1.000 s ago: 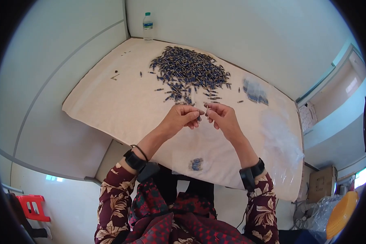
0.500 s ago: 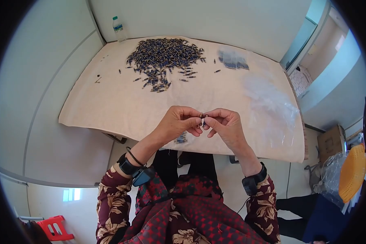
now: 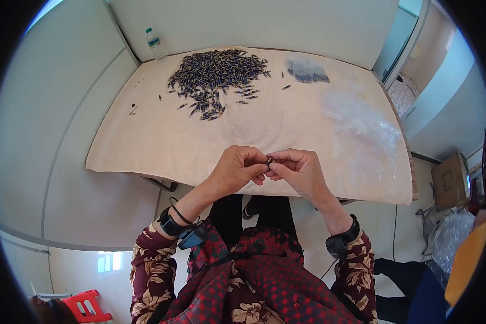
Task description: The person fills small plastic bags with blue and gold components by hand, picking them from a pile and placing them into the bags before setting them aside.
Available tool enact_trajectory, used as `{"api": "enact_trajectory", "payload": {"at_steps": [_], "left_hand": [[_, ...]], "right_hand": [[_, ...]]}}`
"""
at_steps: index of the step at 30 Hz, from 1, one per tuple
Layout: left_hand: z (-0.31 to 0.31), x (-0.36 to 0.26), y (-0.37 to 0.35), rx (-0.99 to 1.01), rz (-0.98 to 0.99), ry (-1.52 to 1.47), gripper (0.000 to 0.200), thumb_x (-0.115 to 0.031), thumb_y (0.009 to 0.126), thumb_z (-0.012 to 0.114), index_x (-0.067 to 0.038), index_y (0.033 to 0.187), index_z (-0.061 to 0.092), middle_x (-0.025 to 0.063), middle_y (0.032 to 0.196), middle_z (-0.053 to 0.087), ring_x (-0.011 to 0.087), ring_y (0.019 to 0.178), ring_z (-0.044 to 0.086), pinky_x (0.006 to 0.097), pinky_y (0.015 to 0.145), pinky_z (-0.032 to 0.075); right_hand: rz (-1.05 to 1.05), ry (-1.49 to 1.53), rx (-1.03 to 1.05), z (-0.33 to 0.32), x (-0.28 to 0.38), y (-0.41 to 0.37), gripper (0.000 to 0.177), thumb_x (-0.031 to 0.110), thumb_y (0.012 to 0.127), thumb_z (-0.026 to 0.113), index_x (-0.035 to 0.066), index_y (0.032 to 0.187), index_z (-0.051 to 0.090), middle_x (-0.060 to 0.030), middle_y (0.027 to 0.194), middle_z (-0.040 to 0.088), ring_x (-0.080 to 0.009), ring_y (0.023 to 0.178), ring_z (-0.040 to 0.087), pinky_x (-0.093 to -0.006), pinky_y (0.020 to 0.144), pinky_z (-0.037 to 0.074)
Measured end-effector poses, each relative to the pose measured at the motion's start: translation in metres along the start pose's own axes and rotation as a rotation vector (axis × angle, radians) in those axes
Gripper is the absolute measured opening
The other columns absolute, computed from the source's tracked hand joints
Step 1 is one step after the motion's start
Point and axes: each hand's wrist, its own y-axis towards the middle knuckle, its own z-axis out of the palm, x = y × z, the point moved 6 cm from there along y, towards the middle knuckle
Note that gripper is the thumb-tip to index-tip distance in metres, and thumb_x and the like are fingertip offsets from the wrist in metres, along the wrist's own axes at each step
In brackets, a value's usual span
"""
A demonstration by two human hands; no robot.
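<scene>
My left hand (image 3: 236, 168) and my right hand (image 3: 298, 170) meet over the front of the cloth-covered table (image 3: 162, 146). Between their fingertips is a small dark-and-gold cylindrical piece (image 3: 269, 161), pinched from both sides. The fingers cover most of it, so its exact kind does not show. Farther back lies a large heap of small blue-and-gold cylindrical pieces (image 3: 216, 70), with several strays at its near edge. To the right of the heap sits a clear bag of similar dark pieces (image 3: 308, 71).
Crumpled clear plastic bags (image 3: 362, 124) cover the table's right side. A water bottle (image 3: 154, 43) stands at the back left corner. Near the right edge are a cardboard box (image 3: 449, 181) and a yellow plastic item (image 3: 467, 262). A red stool (image 3: 89, 306) is at lower left. Another person's dark-clothed legs (image 3: 399, 275) show at lower right.
Both hands have drawn slightly closer together around the small piece. The camera view has shifted a little, and the small packet under my hands at the table edge no longer shows.
</scene>
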Motion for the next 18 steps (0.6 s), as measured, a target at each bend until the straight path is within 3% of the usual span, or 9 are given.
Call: {"api": "enact_trajectory", "payload": {"at_steps": [5, 8, 13, 16, 18], "left_hand": [[-0.011, 0.006, 0.003, -0.005, -0.007, 0.114, 0.011, -0.001, 0.088, 0.060, 0.006, 0.097, 0.064, 0.0077, 0.083, 0.067, 0.0108, 0.072, 0.064, 0.0241, 0.062, 0.056], [-0.021, 0.008, 0.015, 0.094, -0.003, 0.103, 0.014, 0.000, 0.086, 0.061, 0.006, 0.099, 0.064, 0.0082, 0.081, 0.066, 0.0101, 0.064, 0.063, 0.0240, 0.052, 0.053], [-0.056, 0.025, 0.027, -0.037, -0.087, 0.288, 0.017, 0.003, 0.086, 0.059, -0.002, 0.099, 0.067, 0.0063, 0.088, 0.063, 0.0143, 0.074, 0.062, 0.0272, 0.062, 0.053], [-0.047, 0.035, 0.029, 0.068, 0.323, 0.956, 0.029, 0.006, 0.082, 0.057, -0.009, 0.103, 0.068, 0.0080, 0.088, 0.055, 0.0227, 0.083, 0.057, 0.0324, 0.072, 0.049], [-0.046, 0.044, 0.029, 0.111, 0.261, 0.922, 0.029, 0.006, 0.081, 0.057, -0.010, 0.102, 0.068, 0.0090, 0.088, 0.053, 0.0248, 0.085, 0.056, 0.0330, 0.075, 0.047]], "right_hand": [[0.024, -0.125, 0.034, 0.000, -0.004, 0.008, 0.012, 0.002, 0.085, 0.065, -0.004, 0.096, 0.067, -0.0096, 0.084, 0.069, -0.0115, 0.072, 0.067, -0.0228, 0.063, 0.057], [-0.024, -0.184, 0.005, -0.003, -0.006, 0.020, 0.010, 0.003, 0.086, 0.066, -0.003, 0.093, 0.068, -0.0092, 0.083, 0.069, -0.0115, 0.072, 0.067, -0.0229, 0.061, 0.056], [0.033, -0.113, -0.126, -0.022, -0.034, 0.033, 0.011, 0.007, 0.086, 0.066, -0.003, 0.090, 0.068, -0.0085, 0.082, 0.069, -0.0116, 0.071, 0.066, -0.0227, 0.057, 0.055], [0.083, -0.090, -0.162, -0.028, -0.055, 0.031, 0.011, 0.008, 0.086, 0.067, -0.002, 0.089, 0.068, -0.0080, 0.081, 0.069, -0.0115, 0.070, 0.066, -0.0223, 0.055, 0.055], [0.113, -0.075, -0.184, -0.029, -0.068, 0.028, 0.011, 0.008, 0.086, 0.067, -0.002, 0.089, 0.068, -0.0078, 0.080, 0.068, -0.0114, 0.070, 0.066, -0.0221, 0.055, 0.055]]}}
